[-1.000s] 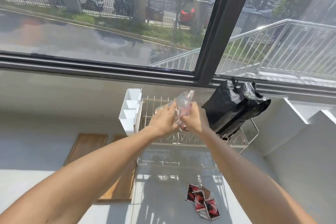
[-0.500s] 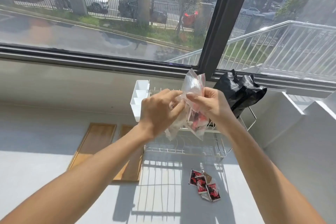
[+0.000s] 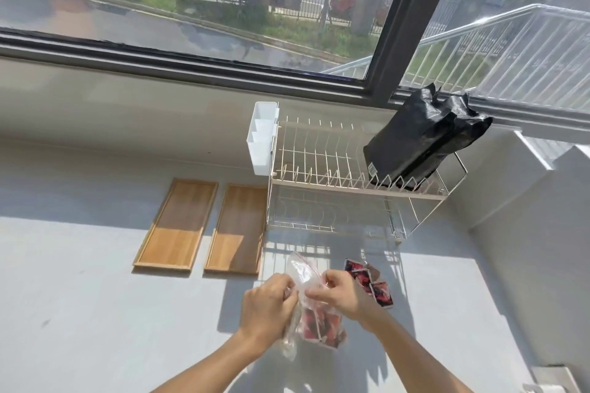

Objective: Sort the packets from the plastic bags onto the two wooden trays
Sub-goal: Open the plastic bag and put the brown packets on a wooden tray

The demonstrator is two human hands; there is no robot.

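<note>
Both hands, left (image 3: 266,308) and right (image 3: 340,293), had a pinching grip on the clear zip-top plastic bag (image 3: 306,306); its red-black packets (image 3: 322,327) hung right below, over the grey worktop (image 3: 95,313).

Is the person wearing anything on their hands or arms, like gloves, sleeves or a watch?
Nothing shows. The left hand and the right hand are bare, with no gloves, and no rings that the picture lets me make out. Both forearms are uncovered down to the frame's edge: no sleeves, watch or wristband in sight.
</note>
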